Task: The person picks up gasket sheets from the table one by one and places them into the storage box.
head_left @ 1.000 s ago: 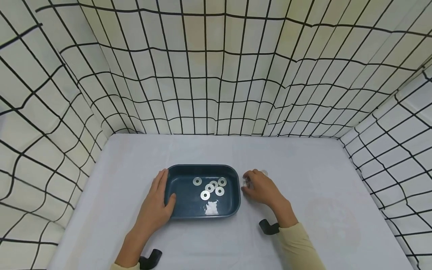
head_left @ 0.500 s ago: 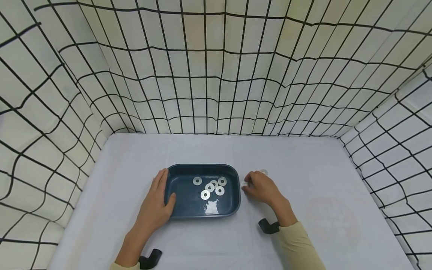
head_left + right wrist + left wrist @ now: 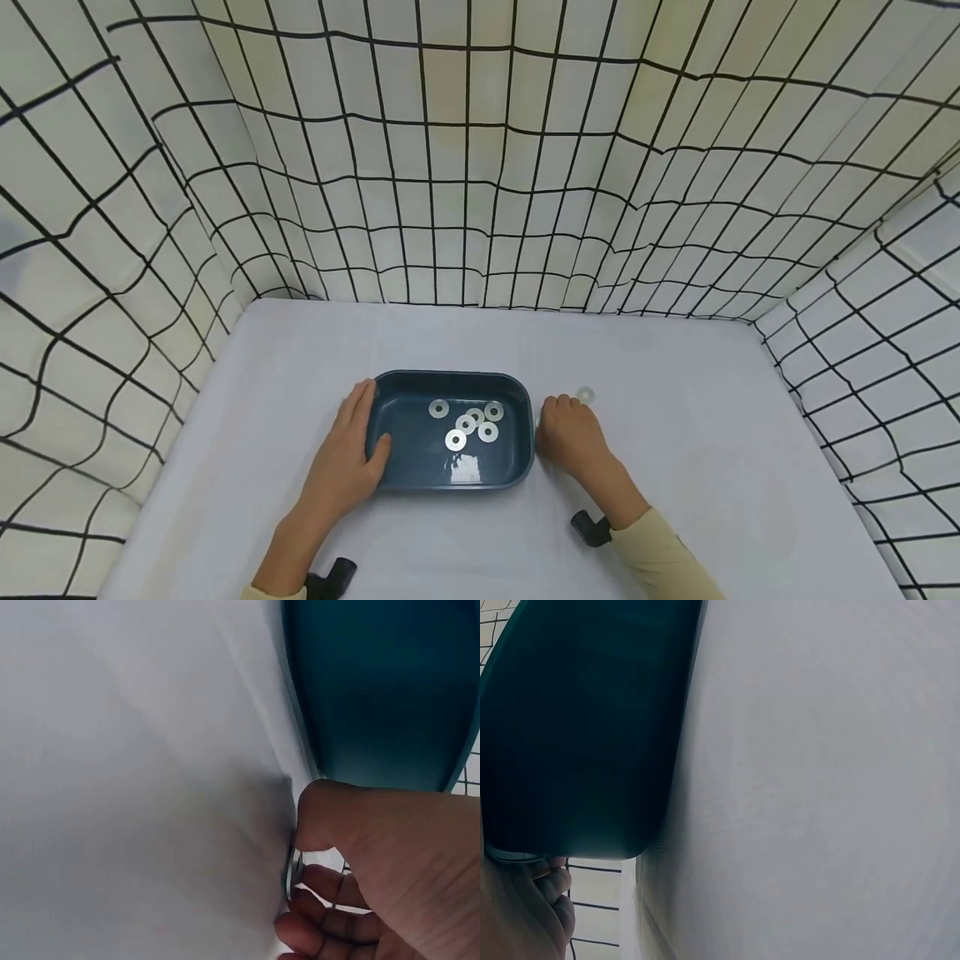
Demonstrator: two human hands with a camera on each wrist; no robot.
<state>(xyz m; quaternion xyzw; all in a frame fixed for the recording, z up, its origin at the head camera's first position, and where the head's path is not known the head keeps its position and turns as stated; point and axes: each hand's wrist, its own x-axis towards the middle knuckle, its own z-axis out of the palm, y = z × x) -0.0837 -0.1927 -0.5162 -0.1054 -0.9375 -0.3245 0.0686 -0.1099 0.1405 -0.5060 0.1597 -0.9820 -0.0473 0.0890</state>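
A dark teal rectangular tray sits on the white table. Several flat metal washers lie inside it, mostly towards its right half. My left hand holds the tray's left end, fingers along the outside and thumb over the rim. In the left wrist view its fingers show past the tray's end. Just beyond the tray's right wall, my right hand is low at the tabletop. There its thumb and fingertips pinch a washer standing close against the cloth.
Another washer lies on the table just beyond my right hand. Black wrist mounts stick out beside both wrists. Walls with black netting enclose the back and sides of the white-covered table.
My right hand has turned over slightly, its knuckles now covering the washer at its fingertips. The head view has tilted a little. The left hand and tray stay in place.
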